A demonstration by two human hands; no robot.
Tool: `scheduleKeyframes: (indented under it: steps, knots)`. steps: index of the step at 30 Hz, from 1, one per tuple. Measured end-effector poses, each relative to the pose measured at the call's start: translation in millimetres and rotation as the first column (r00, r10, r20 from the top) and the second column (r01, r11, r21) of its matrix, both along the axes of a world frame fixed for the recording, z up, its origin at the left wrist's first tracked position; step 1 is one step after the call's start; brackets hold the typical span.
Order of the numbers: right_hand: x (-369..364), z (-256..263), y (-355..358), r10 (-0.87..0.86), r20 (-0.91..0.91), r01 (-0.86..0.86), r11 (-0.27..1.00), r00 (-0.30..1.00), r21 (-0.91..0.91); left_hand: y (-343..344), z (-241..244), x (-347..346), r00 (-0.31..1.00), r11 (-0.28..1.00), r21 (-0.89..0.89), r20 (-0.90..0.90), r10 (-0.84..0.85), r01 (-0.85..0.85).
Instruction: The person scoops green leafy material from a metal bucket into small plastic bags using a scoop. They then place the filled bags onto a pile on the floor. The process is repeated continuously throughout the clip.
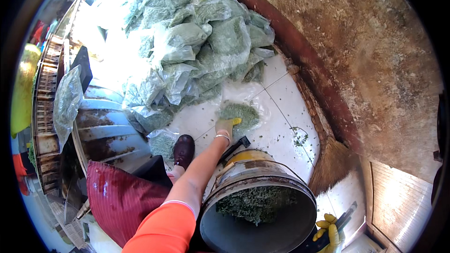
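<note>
My left hand [226, 125], in a yellowish glove with a bracelet at the wrist, reaches down to a clear plastic bag of chopped greens [246, 115] on the tiled floor. Its fingers are partly hidden, so its grip is unclear. At the lower right my right hand [328, 232], in a yellow glove, is closed around a dark, narrow tool [346, 215]. Between the hands, a large bucket [260, 179] with a wire handle has its mouth towards me, with finely chopped greens [255, 202] inside. A black bar-like object [236, 148] lies beside the bucket.
Many filled plastic bags [211, 38] are heaped ahead. A straw broom [330, 165] leans along the stained wall [351, 42]. To the left are a rusty ribbed metal surface [109, 123], a slatted crate [47, 112] and another filled bag [68, 102]. Green scraps [300, 137] dot the floor.
</note>
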State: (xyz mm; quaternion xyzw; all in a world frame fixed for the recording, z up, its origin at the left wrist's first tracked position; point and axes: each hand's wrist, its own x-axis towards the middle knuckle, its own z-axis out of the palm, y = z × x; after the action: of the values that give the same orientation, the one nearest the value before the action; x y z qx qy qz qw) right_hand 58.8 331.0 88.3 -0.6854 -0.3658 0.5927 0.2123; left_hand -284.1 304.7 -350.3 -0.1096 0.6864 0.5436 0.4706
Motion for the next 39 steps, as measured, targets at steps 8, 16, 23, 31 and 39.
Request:
scheduleKeyframes:
  steps: [8, 16, 23, 31, 39]
  knots:
    - [10.1, -19.2, -5.4, 0.024, 0.240, -0.054, 0.992, 0.971, 0.118, -6.3, 31.6, -21.9, 0.723, 0.785, -0.508, -0.384, -0.575, 0.354]
    - [29.2, -74.5, -35.2, 0.222, 0.736, -0.557, 0.794, 0.639, 0.244, -113.5, 62.8, 63.3, 0.508, 0.418, -0.799, -0.168, -0.845, 0.432]
    - [36.0, -82.6, -18.6, 0.256, 0.644, -0.406, 0.909, 0.721, 0.092, -157.5, 45.8, 96.4, 0.776, 0.669, -0.738, -0.373, -0.509, 0.084]
    - [63.6, -78.8, 4.2, 0.134, 0.686, -0.315, 0.938, 0.715, 0.146, -76.3, 47.2, 110.6, 0.816, 0.887, -0.412, -0.425, -0.391, 0.210]
    - [65.0, -64.1, 17.4, 0.217, 0.752, -0.484, 0.862, 0.622, 0.152, -144.8, 11.4, 101.8, 0.208, 0.250, -0.922, -0.193, -0.959, 0.295]
